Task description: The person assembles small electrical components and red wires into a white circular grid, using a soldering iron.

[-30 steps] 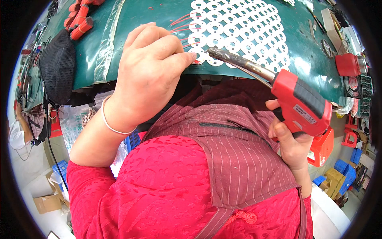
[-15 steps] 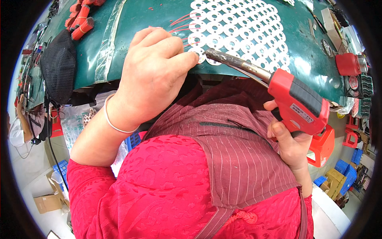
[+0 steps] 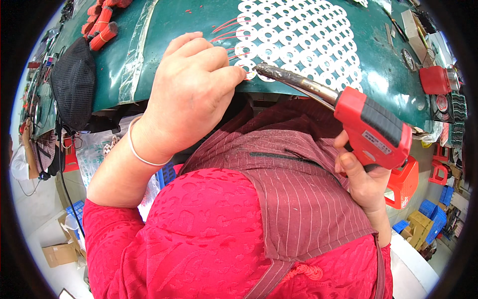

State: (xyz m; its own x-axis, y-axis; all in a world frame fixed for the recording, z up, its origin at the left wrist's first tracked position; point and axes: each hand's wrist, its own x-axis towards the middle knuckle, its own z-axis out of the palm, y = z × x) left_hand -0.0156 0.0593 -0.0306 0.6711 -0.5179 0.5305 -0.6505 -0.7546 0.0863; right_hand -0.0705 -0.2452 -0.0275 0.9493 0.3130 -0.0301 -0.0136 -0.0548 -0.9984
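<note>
left hand (image 3: pixel 196 94), fingers pressed together, partly hides the bench (image 3: pixel 167 27) beside white rings (image 3: pixel 290 31); right hand (image 3: pixel 366 182) curls round a red soldering gun (image 3: pixel 366 124).

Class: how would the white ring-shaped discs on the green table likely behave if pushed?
The white discs look thin and flat, so they would probably slide rather than tip or roll. The hole in each suggests they may be light. The shiny green tabletop may offer them little grip.
</note>
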